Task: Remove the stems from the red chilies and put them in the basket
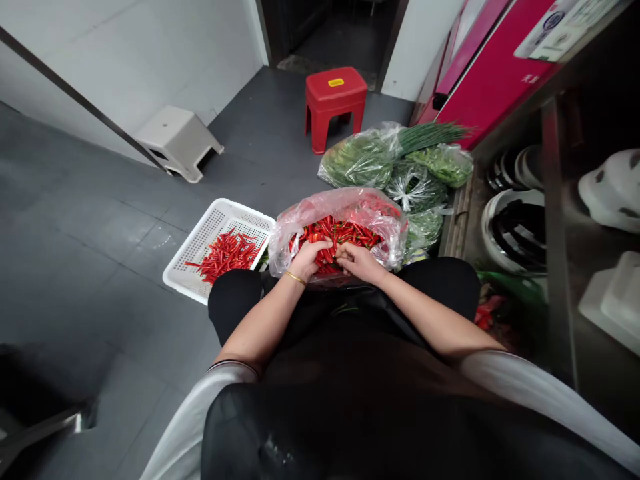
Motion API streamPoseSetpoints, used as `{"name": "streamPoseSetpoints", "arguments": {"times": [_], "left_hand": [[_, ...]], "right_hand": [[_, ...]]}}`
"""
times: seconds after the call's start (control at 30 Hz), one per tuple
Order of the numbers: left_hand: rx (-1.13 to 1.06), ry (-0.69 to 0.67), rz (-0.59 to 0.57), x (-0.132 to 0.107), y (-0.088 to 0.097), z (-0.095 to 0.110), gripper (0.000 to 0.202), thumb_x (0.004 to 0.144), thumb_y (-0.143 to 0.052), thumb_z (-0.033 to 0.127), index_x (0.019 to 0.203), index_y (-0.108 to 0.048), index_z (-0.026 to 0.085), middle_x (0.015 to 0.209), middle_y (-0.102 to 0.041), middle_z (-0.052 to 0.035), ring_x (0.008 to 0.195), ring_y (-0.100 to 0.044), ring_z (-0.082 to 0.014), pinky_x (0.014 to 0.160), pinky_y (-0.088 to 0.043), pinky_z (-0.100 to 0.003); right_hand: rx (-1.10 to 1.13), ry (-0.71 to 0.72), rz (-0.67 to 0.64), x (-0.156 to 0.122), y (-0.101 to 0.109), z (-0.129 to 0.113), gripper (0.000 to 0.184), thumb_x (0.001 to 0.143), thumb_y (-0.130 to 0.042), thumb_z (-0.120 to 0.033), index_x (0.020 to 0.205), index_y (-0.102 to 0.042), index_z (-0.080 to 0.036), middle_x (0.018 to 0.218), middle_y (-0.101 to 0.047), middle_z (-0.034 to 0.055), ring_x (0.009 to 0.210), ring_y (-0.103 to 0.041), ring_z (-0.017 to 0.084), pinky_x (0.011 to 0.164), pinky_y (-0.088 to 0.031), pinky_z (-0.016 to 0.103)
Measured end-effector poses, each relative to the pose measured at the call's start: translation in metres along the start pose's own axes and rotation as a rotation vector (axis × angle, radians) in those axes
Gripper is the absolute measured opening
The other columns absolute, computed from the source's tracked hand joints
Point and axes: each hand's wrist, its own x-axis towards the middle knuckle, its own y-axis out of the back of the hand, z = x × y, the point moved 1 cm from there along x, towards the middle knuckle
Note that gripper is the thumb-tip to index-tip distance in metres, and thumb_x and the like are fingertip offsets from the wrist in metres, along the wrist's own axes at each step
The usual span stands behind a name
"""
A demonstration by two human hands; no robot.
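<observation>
A clear plastic bag (345,199) full of red chili peppers (350,232) lies open in front of my lap. Over its near side, my left hand (309,259) is closed around some chili peppers, its thumb pointing right. My right hand (361,261) meets it from the other side, fingers curled in a pinch close to the left thumb. Whatever is between those fingertips is too small to make out. Beside my left knee, a white perforated plastic basket (187,267) holds a heap of red chili peppers (227,257).
Bagged green vegetables (357,160) are piled beyond the chili bag, to the right. A red stool (336,100) stands near the doorway, and a white stool (175,137) by the wall. At right, a metal shelf (557,233) holds containers (515,230). Grey tiled floor (125,247) extends leftward.
</observation>
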Motion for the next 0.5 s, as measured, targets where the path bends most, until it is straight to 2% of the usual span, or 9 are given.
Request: {"name": "streamPoseSetpoints", "arguments": {"times": [0.1, 0.2, 0.27, 0.4, 0.5], "left_hand": [[-0.015, -0.102, -0.041, -0.003, -0.001, 0.004, 0.031, 0.051, -0.079, 0.017, 0.075, -0.060, 0.013, 0.065, -0.066, -0.0001, 0.056, -0.060, -0.0106, 0.057, -0.047, -0.022], [0.023, -0.140, -0.090, -0.007, -0.004, 0.007, 0.033, 0.052, -0.080, 0.017, 0.075, -0.058, 0.013, 0.065, -0.065, 0.0001, 0.058, -0.062, -0.0119, 0.059, -0.050, -0.024], [0.021, -0.146, -0.111, -0.011, -0.007, 0.011, 0.034, 0.052, -0.080, 0.018, 0.076, -0.056, 0.014, 0.066, -0.065, 0.0001, 0.058, -0.062, -0.0125, 0.059, -0.050, -0.025], [-0.085, -0.163, -0.141, -0.026, -0.014, 0.025, 0.035, 0.057, -0.077, 0.024, 0.081, -0.055, 0.016, 0.073, -0.066, -0.0002, 0.058, -0.061, -0.0119, 0.055, -0.050, -0.024], [-0.113, -0.152, -0.217, -0.047, -0.017, 0.043, 0.036, 0.059, -0.076, 0.028, 0.084, -0.053, 0.018, 0.074, -0.064, 0.0001, 0.058, -0.060, -0.0128, 0.055, -0.050, -0.026]], "right_hand": [[0.145, -0.152, 0.016, 0.001, 0.003, 0.006, 0.019, 0.079, -0.057, -0.030, 0.093, -0.048, -0.022, 0.055, -0.052, -0.0104, 0.042, -0.055, 0.011, 0.043, -0.043, 0.021], [0.173, -0.247, -0.125, 0.002, 0.004, 0.007, 0.018, 0.078, -0.058, -0.036, 0.079, -0.049, -0.020, 0.047, -0.049, -0.0092, 0.036, -0.049, 0.009, 0.037, -0.038, 0.019], [0.252, -0.229, -0.154, 0.000, 0.000, 0.003, 0.025, 0.078, -0.059, -0.041, 0.072, -0.048, -0.020, 0.044, -0.044, -0.0100, 0.033, -0.041, 0.007, 0.034, -0.032, 0.018], [0.518, -0.093, -0.053, -0.009, -0.005, -0.020, 0.032, 0.079, -0.059, -0.050, 0.079, -0.051, -0.019, 0.046, -0.038, -0.0119, 0.032, -0.034, 0.005, 0.033, -0.025, 0.017], [0.462, 0.013, -0.176, -0.016, 0.001, -0.046, 0.031, 0.085, -0.053, -0.049, 0.081, -0.051, -0.019, 0.047, -0.040, -0.0111, 0.033, -0.035, 0.006, 0.037, -0.028, 0.019]]}}
